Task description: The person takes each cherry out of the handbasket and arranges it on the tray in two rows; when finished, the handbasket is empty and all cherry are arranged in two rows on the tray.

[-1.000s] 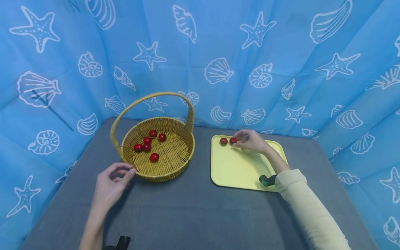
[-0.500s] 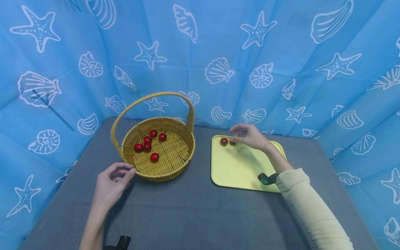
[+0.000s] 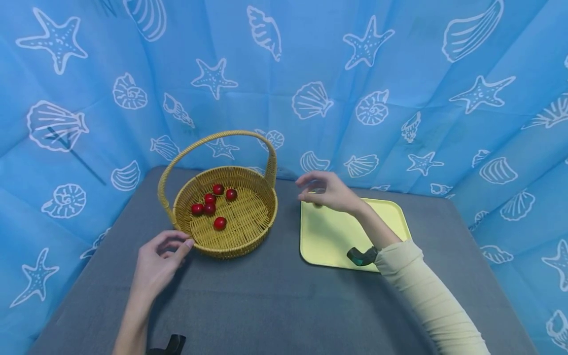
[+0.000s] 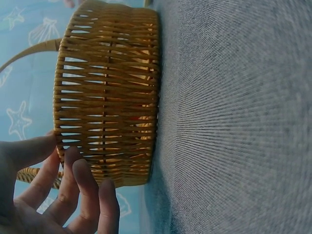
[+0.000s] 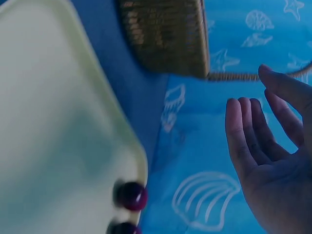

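A round, woven yellow basket (image 3: 246, 241) with a tall hoop handle holds several red cherries (image 3: 219, 223). At its near left rim, my left hand (image 3: 157, 264) pinches the edge between thumb and fingers; the left wrist view shows the fingertips (image 4: 85, 168) against the outer weave. My right hand (image 3: 330, 192) hovers over the far left corner of a pale yellow tray (image 3: 350, 236), fingers loosely bent and nothing between them. Two dark red cherries (image 5: 132, 196) lie by the tray's edge in the right wrist view; from the head view the hand mostly covers them.
Grey cloth (image 3: 266, 310) covers the table. A blue curtain (image 3: 284, 74) printed with shells and starfish hangs behind it and along both sides. A strip of grey cloth separates basket and tray.
My right hand has drawn away from the right-hand cherry on the tray and moved left, toward the basket. My left hand and the basket have stayed put.
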Action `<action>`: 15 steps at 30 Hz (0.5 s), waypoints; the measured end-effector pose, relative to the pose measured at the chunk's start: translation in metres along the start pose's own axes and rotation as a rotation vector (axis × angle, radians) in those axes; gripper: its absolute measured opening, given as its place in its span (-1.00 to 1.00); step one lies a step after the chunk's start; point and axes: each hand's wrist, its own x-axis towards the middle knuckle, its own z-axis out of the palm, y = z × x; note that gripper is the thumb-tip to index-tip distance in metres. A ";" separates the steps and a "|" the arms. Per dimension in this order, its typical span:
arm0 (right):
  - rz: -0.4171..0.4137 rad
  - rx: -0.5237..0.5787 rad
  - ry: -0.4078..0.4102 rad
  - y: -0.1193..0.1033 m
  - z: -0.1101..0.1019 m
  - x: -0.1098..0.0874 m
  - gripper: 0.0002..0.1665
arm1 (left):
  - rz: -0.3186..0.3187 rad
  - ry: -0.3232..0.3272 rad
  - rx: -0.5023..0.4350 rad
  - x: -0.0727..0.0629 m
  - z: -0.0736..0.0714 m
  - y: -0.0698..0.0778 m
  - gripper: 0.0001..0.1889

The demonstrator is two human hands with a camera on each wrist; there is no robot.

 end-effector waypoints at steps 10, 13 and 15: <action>-0.117 0.049 -0.077 -0.025 0.029 0.025 -0.59 | 0.004 -0.007 -0.006 0.000 0.000 -0.002 -0.64; -0.139 0.061 -0.107 -0.030 0.039 0.036 -0.58 | 0.006 -0.004 -0.004 0.001 0.000 -0.003 -0.64; -0.152 0.058 -0.121 -0.034 0.045 0.043 -0.58 | 0.006 -0.002 -0.006 0.001 0.000 -0.002 -0.64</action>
